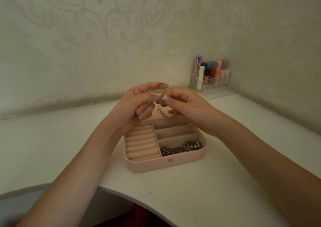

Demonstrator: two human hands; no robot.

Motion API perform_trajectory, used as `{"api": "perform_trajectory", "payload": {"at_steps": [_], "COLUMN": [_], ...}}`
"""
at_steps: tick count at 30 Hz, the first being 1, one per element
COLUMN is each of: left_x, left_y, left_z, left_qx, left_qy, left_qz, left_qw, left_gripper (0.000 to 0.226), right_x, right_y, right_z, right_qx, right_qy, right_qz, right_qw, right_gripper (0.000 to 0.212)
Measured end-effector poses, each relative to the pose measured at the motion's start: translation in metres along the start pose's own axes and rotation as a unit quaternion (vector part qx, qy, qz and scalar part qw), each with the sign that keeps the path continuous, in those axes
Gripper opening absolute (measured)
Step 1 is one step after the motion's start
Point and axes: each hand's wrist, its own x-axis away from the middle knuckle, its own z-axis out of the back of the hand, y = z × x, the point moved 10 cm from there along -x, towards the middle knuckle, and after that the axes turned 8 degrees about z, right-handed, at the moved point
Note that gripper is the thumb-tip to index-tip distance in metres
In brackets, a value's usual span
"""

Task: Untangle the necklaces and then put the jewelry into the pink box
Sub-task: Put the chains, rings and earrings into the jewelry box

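Untangling is the step in hand: a gold chain [160,103] and a red cord [155,88] hang between both hands, above the open pink box [166,165]. The left hand [137,103] pinches the cord, the right hand [182,103] pinches the chain. Next, I think, the knot must be loosened gently. Fingers hide the knot; the beads below are blurred.

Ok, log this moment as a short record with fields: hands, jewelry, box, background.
left hand: pinches a red cord
right hand: pinches a gold chain with beads hanging
pink box: open on the white table, under both hands
nearest right compartment: heap of jewelry
left side: ring rolls
background: clear organizer with cosmetics
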Motion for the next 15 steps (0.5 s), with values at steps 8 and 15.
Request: {"api": "perform_trajectory", "payload": {"at_steps": [8, 15], "left_x": [0.002, 0.002], "left_y": [0.002, 0.003], "left_z": [-0.002, -0.003], "left_qx": [0.012, 0.02], "left_qy": [-0.009, -0.011], "left_qz": [-0.001, -0.003], "left_qw": [1.0, 1.0], "left_gripper": [0.035, 0.037], "right_x": [0.001, -0.001], "right_y": [0.012, 0.005], "right_z": [-0.009, 0.006], "right_qx": [-0.13, -0.075], "right_qy": [-0.042, 0.014], "right_qz": [-0.039, -0.014], "right_qw": [0.99, 0.997], "right_gripper": [0.015, 0.015]}}
